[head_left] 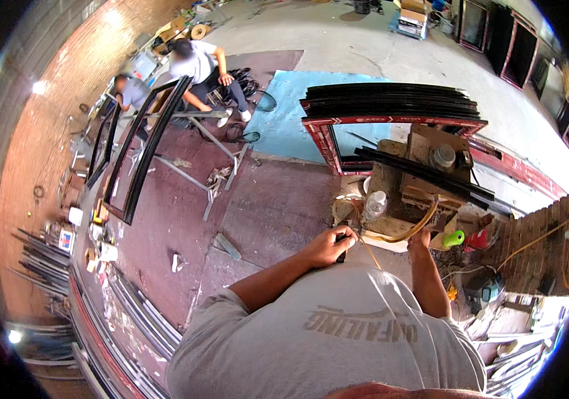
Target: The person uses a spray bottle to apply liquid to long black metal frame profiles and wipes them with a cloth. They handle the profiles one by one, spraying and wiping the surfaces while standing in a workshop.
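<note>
My left hand (333, 247) is closed round a small dark object (342, 255), mostly covered by the fingers, so its kind is unclear. A thin yellow cord (370, 254) hangs just right of that hand. My right hand (419, 241) is at the front edge of a cluttered worktable (385, 174), close below a curved yellow hose (424, 221). Its fingers are too small and hidden to read. Between the hands and the table's back stand a clear plastic bottle (376, 204) and a round metal container (442, 157). Long black profiles (424, 174) lie slantwise across the table.
Stacked black and red frames (391, 103) stand beyond the table, partly over a light blue sheet (284, 113). Two people sit at the left near a tilted black frame (141, 153) on metal trestles (214, 143). A green roll (453, 238) lies at right; bundled profiles (131, 306) lie at lower left.
</note>
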